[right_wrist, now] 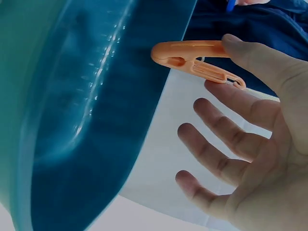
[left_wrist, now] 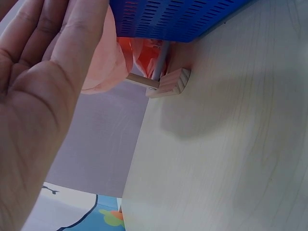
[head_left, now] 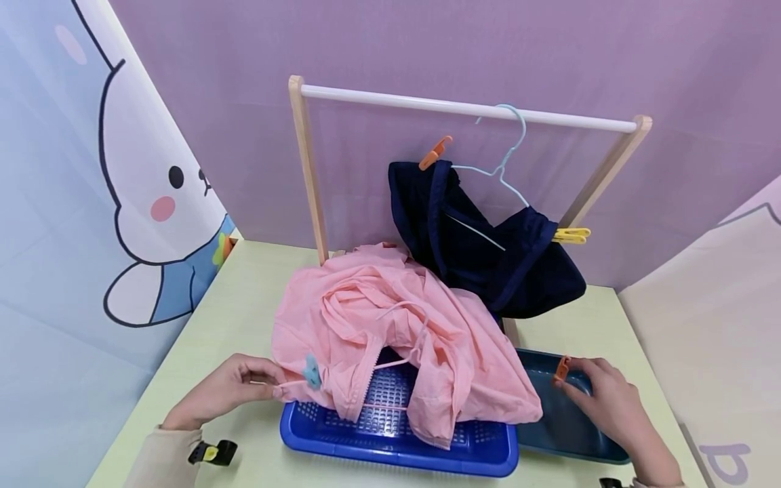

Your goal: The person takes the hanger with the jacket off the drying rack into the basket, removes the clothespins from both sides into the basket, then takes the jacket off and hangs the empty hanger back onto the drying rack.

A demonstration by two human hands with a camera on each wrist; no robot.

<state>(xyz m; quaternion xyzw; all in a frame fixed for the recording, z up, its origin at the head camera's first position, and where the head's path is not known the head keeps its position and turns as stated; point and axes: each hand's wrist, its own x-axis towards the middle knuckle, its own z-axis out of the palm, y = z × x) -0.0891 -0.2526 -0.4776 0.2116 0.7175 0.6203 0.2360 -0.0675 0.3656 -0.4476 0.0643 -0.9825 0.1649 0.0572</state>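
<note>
Our left hand [head_left: 228,390] pinches the edge of one pink jacket [head_left: 476,366], draped over one blue basket [head_left: 396,458]; that jacket should feel light and soft, best taken at the shoulders. Our right hand's [head_left: 610,403] fingers, nearly closed, grip an orange clothespin [head_left: 561,369], probably stiff, by its tail. We count two orange clothespins, one blue clip [head_left: 312,371], one yellow clip [head_left: 571,236].
</note>
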